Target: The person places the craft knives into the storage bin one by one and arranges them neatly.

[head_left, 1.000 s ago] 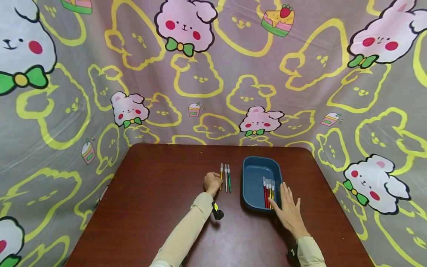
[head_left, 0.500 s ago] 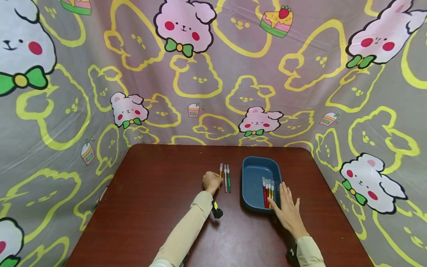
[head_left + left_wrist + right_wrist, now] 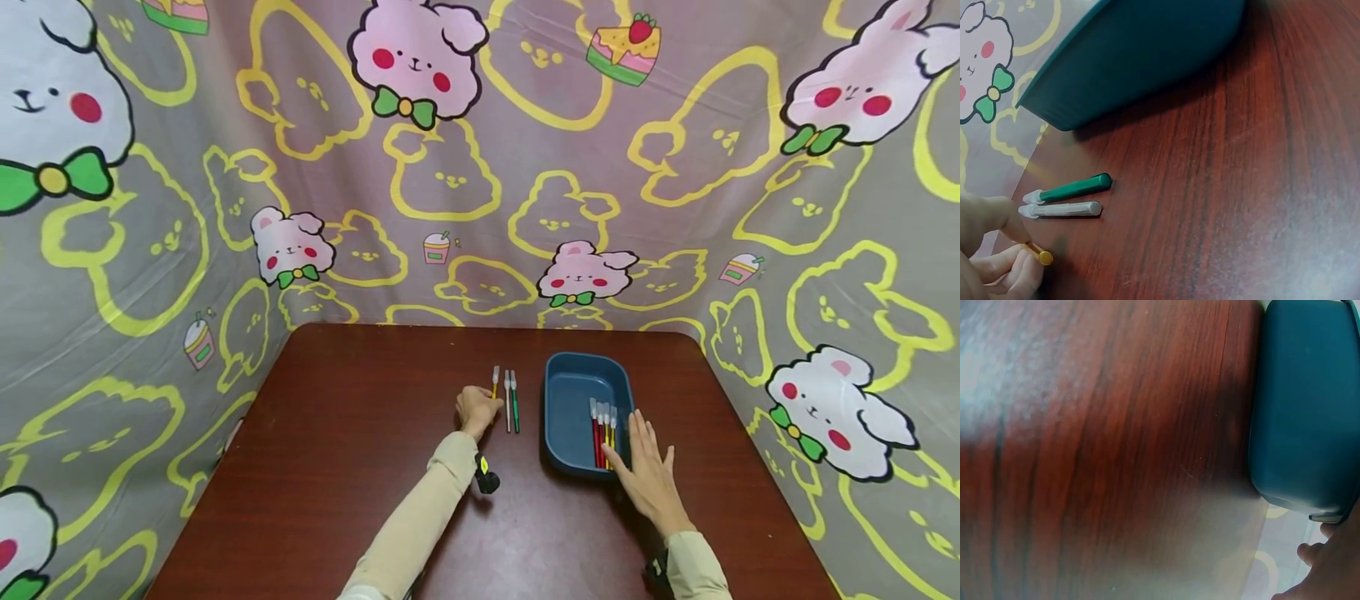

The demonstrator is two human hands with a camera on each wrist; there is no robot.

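Note:
My left hand (image 3: pixel 477 409) pinches the near end of a yellow-handled brush (image 3: pixel 495 384) lying on the brown table (image 3: pixel 360 467); the left wrist view shows its fingers (image 3: pixel 1004 269) curled round the yellow tip (image 3: pixel 1044 257). Right beside it lie a white brush (image 3: pixel 507 400) (image 3: pixel 1063 209) and a green brush (image 3: pixel 514 402) (image 3: pixel 1075 187), untouched. My right hand (image 3: pixel 647 475) lies flat with straight fingers against the near right corner of a dark blue tray (image 3: pixel 558 437) (image 3: pixel 1310 419), which holds several red and yellow brushes (image 3: pixel 602 429).
Cartoon-print cloth (image 3: pixel 480 167) walls in the table on the left, back and right. A small black-and-yellow wrist device (image 3: pixel 486 477) sits on my left sleeve. Bare wood shows on the table's left half and along its front edge.
My left hand has closed on the yellow brush's near end and drawn it slightly. The right hand and the tray have stayed put.

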